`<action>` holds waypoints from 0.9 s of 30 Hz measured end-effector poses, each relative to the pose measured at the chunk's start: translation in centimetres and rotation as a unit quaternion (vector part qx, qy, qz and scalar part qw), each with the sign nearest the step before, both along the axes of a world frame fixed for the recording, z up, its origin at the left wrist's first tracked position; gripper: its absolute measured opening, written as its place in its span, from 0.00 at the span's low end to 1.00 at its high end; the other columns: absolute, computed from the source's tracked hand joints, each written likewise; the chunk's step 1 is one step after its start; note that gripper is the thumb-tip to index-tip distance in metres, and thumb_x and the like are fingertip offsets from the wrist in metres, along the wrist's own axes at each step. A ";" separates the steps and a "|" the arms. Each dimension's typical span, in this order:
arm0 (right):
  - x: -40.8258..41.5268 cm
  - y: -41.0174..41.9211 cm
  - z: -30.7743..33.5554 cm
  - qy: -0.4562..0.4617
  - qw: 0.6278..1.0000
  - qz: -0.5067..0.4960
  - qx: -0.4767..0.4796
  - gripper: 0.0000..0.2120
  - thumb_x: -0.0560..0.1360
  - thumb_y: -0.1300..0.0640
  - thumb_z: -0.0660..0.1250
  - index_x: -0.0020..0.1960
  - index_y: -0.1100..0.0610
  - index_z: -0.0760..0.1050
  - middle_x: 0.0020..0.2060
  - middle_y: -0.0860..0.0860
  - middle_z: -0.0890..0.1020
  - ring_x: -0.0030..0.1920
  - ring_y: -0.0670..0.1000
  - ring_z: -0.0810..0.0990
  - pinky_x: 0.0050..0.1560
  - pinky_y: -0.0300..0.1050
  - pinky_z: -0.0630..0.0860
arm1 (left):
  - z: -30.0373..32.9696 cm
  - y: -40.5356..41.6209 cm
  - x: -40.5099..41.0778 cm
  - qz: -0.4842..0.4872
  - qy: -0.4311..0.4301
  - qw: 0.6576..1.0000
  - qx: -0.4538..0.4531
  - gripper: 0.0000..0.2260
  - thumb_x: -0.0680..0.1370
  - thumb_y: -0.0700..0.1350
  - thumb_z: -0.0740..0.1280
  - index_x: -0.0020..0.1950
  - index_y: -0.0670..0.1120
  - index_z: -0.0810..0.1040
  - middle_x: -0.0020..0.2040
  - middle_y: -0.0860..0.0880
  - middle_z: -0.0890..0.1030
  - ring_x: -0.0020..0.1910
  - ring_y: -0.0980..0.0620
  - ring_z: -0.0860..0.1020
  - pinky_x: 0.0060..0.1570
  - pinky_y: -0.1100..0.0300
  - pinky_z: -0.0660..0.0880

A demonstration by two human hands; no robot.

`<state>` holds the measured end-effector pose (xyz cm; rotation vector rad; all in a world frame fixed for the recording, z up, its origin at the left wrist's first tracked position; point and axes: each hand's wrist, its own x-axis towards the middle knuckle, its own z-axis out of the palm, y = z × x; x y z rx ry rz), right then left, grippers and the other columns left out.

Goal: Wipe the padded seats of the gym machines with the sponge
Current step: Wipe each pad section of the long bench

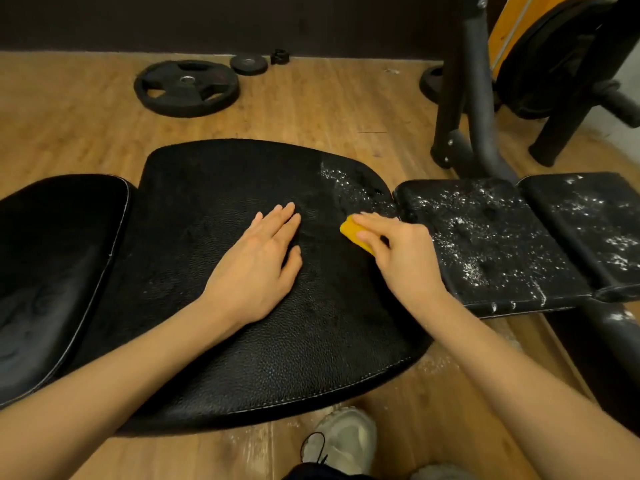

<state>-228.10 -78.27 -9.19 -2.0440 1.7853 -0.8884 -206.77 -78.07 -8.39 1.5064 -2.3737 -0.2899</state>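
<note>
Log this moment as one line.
right hand grips sponge | left hand flat on seat pad | powder remains

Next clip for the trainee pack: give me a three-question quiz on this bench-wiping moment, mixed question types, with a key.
1. True or false: the left hand grips the sponge.
2. Which pad shows the most white powder?
A. the large middle pad
B. the far-left pad
C. the small pad on the right
3. Fill in: the biggest weight plate lies flat on the ____.

Key
1. False: the right hand holds the sponge; the left lies flat on the middle pad.
2. C
3. floor
</note>
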 end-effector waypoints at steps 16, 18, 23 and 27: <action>-2.0 1.3 0.3 -0.048 0.994 -0.101 0.007 0.15 0.78 0.60 0.67 0.64 0.52 0.78 0.61 0.48 0.80 0.63 0.46 0.77 0.66 0.41 0.69 | 0.2 0.1 -0.1 0.001 0.001 1.000 0.007 0.24 0.83 0.48 0.55 0.79 0.43 0.58 0.80 0.49 0.56 0.78 0.54 0.52 0.74 0.63 0.42; -1.8 4.8 0.3 -0.044 0.994 -0.095 0.013 0.16 0.77 0.60 0.68 0.64 0.51 0.78 0.62 0.45 0.78 0.63 0.41 0.74 0.68 0.36 0.65 | 0.1 0.1 -0.1 -0.001 0.000 1.000 0.007 0.24 0.83 0.48 0.55 0.79 0.43 0.58 0.80 0.49 0.55 0.78 0.54 0.52 0.74 0.63 0.42; -2.3 7.1 0.0 -0.028 0.997 -0.075 0.008 0.16 0.76 0.61 0.69 0.62 0.51 0.79 0.61 0.42 0.78 0.63 0.37 0.73 0.67 0.28 0.62 | -0.1 -0.1 -0.1 -0.007 -0.004 1.000 0.002 0.25 0.83 0.49 0.54 0.79 0.44 0.56 0.80 0.49 0.54 0.79 0.54 0.51 0.74 0.63 0.42; -2.5 -0.4 0.6 -0.065 0.989 -0.130 0.041 0.14 0.77 0.59 0.68 0.62 0.53 0.79 0.50 0.49 0.84 0.44 0.41 0.77 0.47 0.30 0.69 | 0.2 -0.3 0.2 -0.019 0.001 1.000 0.011 0.25 0.83 0.50 0.55 0.79 0.45 0.57 0.80 0.51 0.54 0.78 0.56 0.51 0.74 0.64 0.41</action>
